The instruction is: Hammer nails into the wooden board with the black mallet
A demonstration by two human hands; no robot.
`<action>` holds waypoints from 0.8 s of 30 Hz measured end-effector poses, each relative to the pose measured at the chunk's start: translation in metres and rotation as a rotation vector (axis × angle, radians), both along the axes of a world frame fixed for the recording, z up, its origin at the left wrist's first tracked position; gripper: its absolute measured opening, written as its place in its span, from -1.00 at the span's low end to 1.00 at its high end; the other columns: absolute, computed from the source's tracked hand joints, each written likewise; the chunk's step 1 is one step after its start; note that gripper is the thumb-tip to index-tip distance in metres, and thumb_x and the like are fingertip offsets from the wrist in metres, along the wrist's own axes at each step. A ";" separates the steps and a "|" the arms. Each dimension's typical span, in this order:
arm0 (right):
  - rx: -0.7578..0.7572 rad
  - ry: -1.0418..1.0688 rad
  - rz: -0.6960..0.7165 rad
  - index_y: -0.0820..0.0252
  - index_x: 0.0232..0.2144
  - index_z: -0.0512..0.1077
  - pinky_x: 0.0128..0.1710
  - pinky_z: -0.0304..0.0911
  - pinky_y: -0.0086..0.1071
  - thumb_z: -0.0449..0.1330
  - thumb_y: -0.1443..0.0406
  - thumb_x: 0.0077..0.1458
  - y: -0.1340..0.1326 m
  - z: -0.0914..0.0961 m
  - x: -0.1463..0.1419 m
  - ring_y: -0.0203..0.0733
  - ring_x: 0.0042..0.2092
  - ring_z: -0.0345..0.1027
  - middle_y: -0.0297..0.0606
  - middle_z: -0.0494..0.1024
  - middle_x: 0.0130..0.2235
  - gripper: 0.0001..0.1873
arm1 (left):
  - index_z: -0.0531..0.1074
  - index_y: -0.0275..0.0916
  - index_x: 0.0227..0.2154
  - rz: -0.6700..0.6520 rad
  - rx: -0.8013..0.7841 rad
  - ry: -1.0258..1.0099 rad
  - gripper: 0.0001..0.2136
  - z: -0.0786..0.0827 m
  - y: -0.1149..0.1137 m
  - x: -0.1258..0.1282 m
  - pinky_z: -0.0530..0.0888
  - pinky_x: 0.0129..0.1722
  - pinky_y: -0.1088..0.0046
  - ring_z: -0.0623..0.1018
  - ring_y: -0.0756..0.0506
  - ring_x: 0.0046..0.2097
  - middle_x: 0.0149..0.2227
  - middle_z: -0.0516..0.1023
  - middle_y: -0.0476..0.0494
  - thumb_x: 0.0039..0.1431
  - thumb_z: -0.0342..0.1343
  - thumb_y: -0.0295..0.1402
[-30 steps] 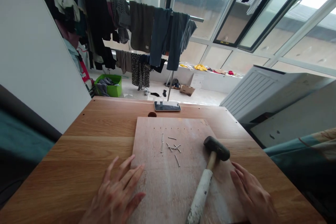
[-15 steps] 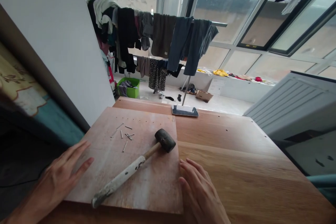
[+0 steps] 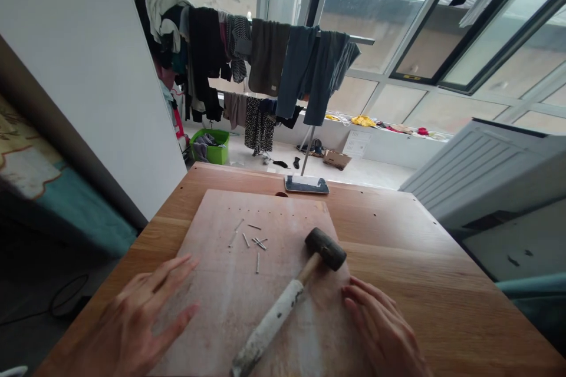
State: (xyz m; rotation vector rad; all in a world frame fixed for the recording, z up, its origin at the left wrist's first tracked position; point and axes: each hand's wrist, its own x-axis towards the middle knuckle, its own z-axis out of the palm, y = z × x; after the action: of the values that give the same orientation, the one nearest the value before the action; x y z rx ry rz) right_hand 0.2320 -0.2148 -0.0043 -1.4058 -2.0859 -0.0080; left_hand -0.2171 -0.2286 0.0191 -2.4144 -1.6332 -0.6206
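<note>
A pale wooden board (image 3: 221,300) lies on a wooden table (image 3: 420,271). My left hand (image 3: 141,321) rests flat on the board's left edge with its fingers spread. Flat at the board's right edge lies my right hand (image 3: 382,330), fingers stretched out. Between the hands lies a mallet (image 3: 292,297) with a black rubber head and a white-stained handle, touched by neither hand. Several loose nails (image 3: 252,242) lie scattered on the far part of the board.
A phone (image 3: 306,185) lies at the table's far edge. Beyond the table stand a clothes rack (image 3: 265,65) hung with garments and a green basket (image 3: 211,146) on the floor. A white wall panel (image 3: 88,70) rises at the left, white panels (image 3: 495,171) lean at the right.
The view has swung back toward the right, so the board sits nearer the middle of the picture. Both hands stay flat at the board's edges; the mallet and nails have not shifted on it.
</note>
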 end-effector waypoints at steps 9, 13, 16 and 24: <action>-0.168 0.026 -0.485 0.06 -0.32 0.58 -0.35 0.50 -0.25 0.01 -0.22 0.26 -0.030 0.010 0.097 -0.01 -0.34 0.59 -0.19 0.66 -0.33 -0.41 | 0.51 -0.15 -0.18 -0.249 -0.188 0.040 -0.78 0.037 0.059 0.124 0.54 -0.11 0.17 0.61 -0.21 -0.14 -0.10 0.59 -0.18 0.38 0.01 -0.19; -0.426 0.082 -0.509 0.00 -0.50 0.50 -0.48 0.37 -0.33 0.00 -0.22 0.25 -0.035 0.021 0.069 -0.06 -0.48 0.52 -0.32 0.57 -0.54 -0.41 | 0.45 -0.26 -0.18 -0.305 -0.368 0.041 -0.78 0.048 0.115 0.182 0.52 -0.14 0.25 0.61 -0.20 -0.18 -0.22 0.57 -0.20 0.40 -0.03 -0.25; -0.504 0.067 -0.542 -0.01 -0.56 0.45 -0.49 0.30 -0.32 0.05 -0.23 0.19 -0.027 0.029 0.043 -0.02 -0.48 0.52 -0.33 0.51 -0.61 -0.44 | 0.44 -0.30 -0.16 -0.308 -0.453 0.099 -0.85 0.045 0.141 0.221 0.52 -0.18 0.27 0.62 -0.25 -0.14 -0.19 0.58 -0.28 0.33 0.03 -0.35; -0.622 0.347 -0.579 0.04 -0.61 0.24 -0.51 0.27 -0.34 0.12 -0.01 0.05 -0.014 0.037 0.047 -0.10 -0.50 0.43 -0.33 0.47 -0.60 -0.64 | 0.49 -0.32 -0.25 -0.460 -0.483 0.260 -0.72 0.053 0.159 0.253 0.52 -0.22 0.31 0.65 -0.23 -0.21 -0.27 0.64 -0.33 0.04 0.02 -0.72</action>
State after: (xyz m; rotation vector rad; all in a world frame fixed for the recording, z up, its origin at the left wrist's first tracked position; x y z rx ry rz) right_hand 0.2788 -0.2283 0.0331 -2.1538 -1.3851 0.6461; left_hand 0.0355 -0.0700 0.0721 -3.0896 -1.2316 0.0643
